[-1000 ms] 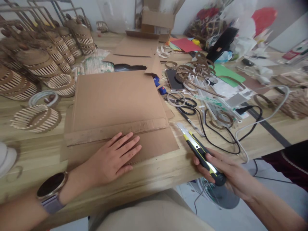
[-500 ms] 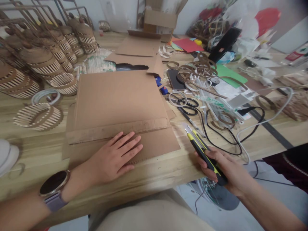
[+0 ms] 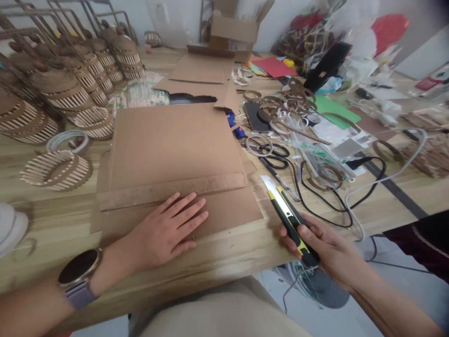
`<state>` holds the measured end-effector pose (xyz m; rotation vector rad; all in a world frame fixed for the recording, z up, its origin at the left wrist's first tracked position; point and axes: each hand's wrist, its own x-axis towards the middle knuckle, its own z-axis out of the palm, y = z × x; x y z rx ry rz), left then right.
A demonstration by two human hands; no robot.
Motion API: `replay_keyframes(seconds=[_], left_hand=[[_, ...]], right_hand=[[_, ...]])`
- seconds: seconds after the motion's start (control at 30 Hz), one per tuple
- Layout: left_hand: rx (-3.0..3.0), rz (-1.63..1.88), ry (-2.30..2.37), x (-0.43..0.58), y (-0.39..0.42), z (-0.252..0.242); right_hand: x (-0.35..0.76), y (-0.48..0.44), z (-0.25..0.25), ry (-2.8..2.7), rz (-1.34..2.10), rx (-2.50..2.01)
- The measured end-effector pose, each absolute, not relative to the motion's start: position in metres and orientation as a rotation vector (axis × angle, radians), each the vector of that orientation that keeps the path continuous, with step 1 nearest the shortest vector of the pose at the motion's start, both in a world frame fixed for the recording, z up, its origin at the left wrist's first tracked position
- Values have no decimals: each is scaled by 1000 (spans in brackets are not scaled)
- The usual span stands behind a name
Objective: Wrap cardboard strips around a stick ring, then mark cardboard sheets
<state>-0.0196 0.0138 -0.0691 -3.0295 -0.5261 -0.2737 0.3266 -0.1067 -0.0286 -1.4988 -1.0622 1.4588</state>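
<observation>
Flat cardboard point(image 3: 175, 140) lies in layers on the wooden table point(image 3: 224, 255). My left hand point(image 3: 170, 229) rests on its near part with fingers spread, holding nothing. A narrow cardboard strip point(image 3: 168, 189) lies across the sheet just beyond those fingers. Right of the cardboard, my right hand point(image 3: 312, 238) is wrapped round a yellow and black utility knife point(image 3: 286, 217), held above the table's front edge. The metal blade sticks out and points up and left, apart from the cardboard.
Slatted lantern-like baskets point(image 3: 63, 89) crowd the back left. Scissors point(image 3: 277, 154), a phone point(image 3: 256, 117), cables point(image 3: 315, 215), brown rings and paper clutter the right. An open cardboard box point(image 3: 233, 30) stands behind. Dark fabric point(image 3: 421, 238) shows at the right edge.
My right hand has moved slightly left with the knife and turned it, so that its flat side shows more and more blade is visible. My left hand has stayed in place.
</observation>
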Motion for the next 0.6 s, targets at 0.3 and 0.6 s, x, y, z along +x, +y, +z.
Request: replay_keyframes(seconds=[0.3,0.6], left_hand=[[-3060,-332,-536,-20,14,-71],[-3051,-305,-542,-20,14,-71]], right_hand=[[334,-106,-35,-978,1357,-1668],[385,-105,-34,-1058,1383,-1910]])
